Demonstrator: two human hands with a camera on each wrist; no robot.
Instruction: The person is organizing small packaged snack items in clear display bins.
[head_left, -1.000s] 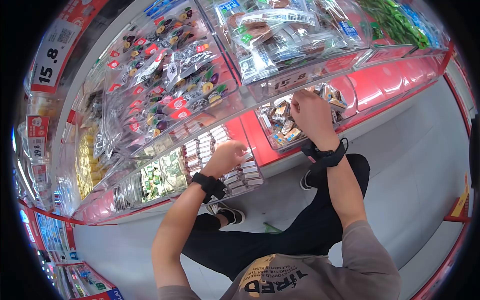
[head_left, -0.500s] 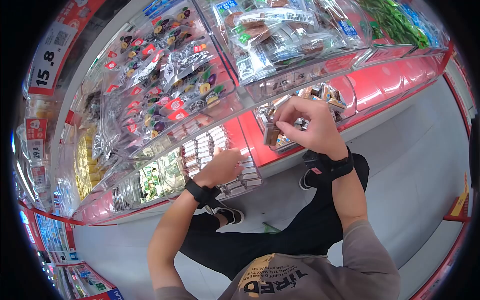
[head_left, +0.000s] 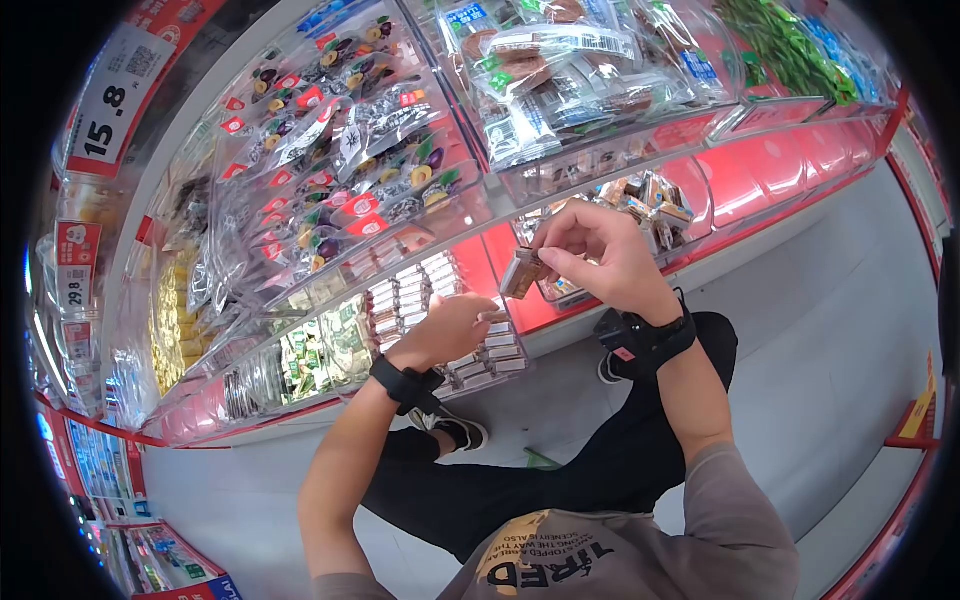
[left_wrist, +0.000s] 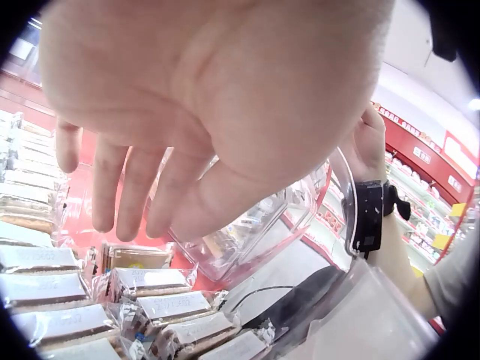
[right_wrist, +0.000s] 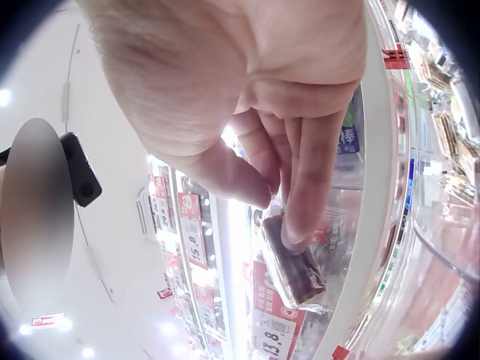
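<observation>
Between thumb and fingertips, my right hand [head_left: 612,262] pinches a small brown wafer bar in clear wrap [head_left: 522,275]; the right wrist view shows the wafer's layered side. It is held in front of the clear bin of loose wrapped snacks [head_left: 660,200], partly hidden behind this hand. My left hand [head_left: 448,332] hovers over another clear bin, where white-labelled wrapped bars [left_wrist: 176,304] lie in neat rows. In the left wrist view its palm faces the camera, the fingers extend loosely, and nothing is in them.
Above the low bins, a clear-fronted upper shelf holds bags with plum pictures [head_left: 330,150] and bagged brown snacks [head_left: 560,70]. Green packets [head_left: 310,360] and gold-wrapped items [head_left: 175,335] sit farther left. A red display surface [head_left: 510,270] separates the two low bins.
My right hand came up out of the loose-snack bin with the wafer bar and moved left toward the other hand. My left hand shifted slightly, staying above the rows.
</observation>
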